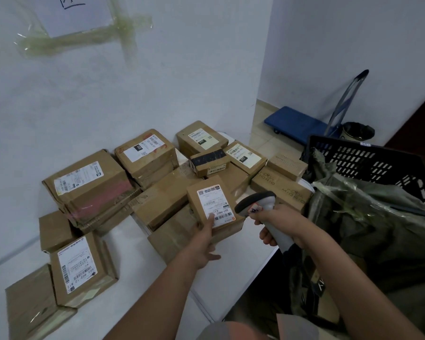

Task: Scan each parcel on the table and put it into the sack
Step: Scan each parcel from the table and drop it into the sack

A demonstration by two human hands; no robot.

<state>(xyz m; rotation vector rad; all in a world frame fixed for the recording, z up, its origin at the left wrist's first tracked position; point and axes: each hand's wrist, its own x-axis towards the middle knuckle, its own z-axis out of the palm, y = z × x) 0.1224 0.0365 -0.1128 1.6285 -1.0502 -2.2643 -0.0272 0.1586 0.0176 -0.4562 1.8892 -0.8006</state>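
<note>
A small brown parcel [214, 207] with a white label lies on top of the pile in the middle of the white table [138, 278]. My left hand [204, 244] grips its near edge, thumb on the label. My right hand [277, 224] holds a grey barcode scanner [258, 202] just right of the parcel, its head pointing at the label. The dark green sack [368, 217] hangs open at the right, beside the table. Several other cardboard parcels lie around, such as a large one [88, 185] at the left and a labelled one [81, 268] near the front left.
A black plastic crate [368, 163] stands behind the sack. A blue platform trolley [302, 123] and a small bin [358, 131] sit on the floor by the far wall. The wall rises directly behind the table.
</note>
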